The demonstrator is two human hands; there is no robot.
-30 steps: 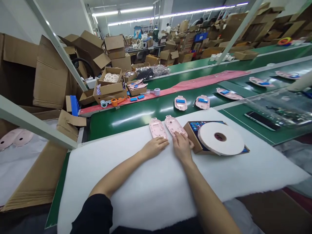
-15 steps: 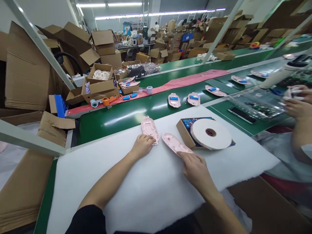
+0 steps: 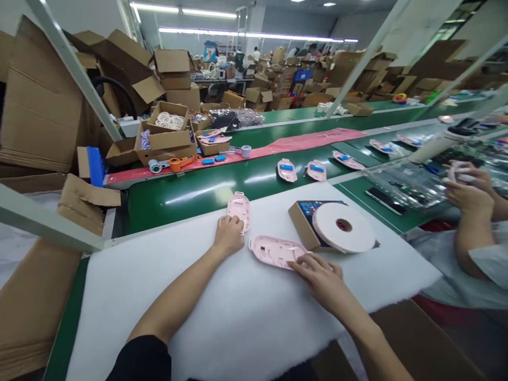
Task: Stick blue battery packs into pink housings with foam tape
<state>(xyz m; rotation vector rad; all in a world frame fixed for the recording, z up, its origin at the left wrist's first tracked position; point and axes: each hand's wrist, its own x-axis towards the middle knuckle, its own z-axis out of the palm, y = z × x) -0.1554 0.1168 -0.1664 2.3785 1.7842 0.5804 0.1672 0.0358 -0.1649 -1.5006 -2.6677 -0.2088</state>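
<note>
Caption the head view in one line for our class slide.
Left hand on one pink shell, right hand on another, over a white sheet near a white roll.

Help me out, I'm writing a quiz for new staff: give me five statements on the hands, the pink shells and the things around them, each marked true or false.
1. The left hand touches a pink shell. True.
2. The right hand is on the white roll. False: it holds a second pink shell.
3. The white roll rests on top of a cardboard box. True.
4. A blue cylinder shows in the shell at the right hand. False: none shows in the part of that shell in view.
5. Pink shells bearing blue cylinders lie on the green belt. True.
</note>
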